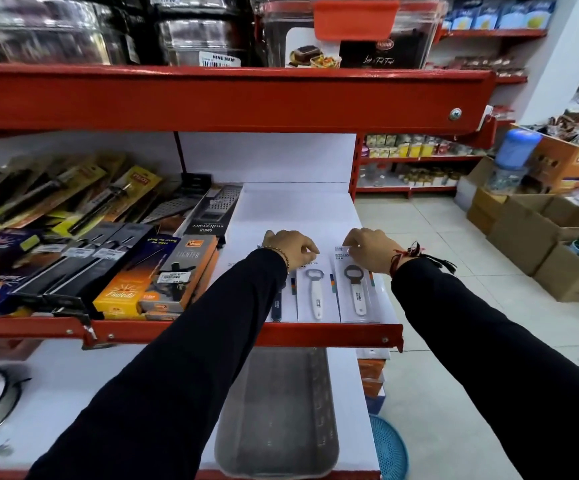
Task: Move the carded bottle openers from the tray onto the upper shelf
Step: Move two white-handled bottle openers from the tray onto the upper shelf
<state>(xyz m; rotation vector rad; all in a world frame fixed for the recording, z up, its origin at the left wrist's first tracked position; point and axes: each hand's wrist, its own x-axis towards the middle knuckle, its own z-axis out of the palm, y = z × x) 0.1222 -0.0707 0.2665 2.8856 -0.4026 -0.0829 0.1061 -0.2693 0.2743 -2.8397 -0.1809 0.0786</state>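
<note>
Shop, red shelves (232, 98), packaged kitchenware (173, 271)

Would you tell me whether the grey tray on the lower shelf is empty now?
It looks empty: the visible part of the tray shows only bare grey floor, though the left sleeve hides one edge.

A single wide-angle head view looks forward and down from close behind the hands (both arms run up from the bottom edge), facing the red shelf (232, 332) squarely, with the tray (277, 410) below the hands and the aisle floor (454, 341) to their right.
</note>
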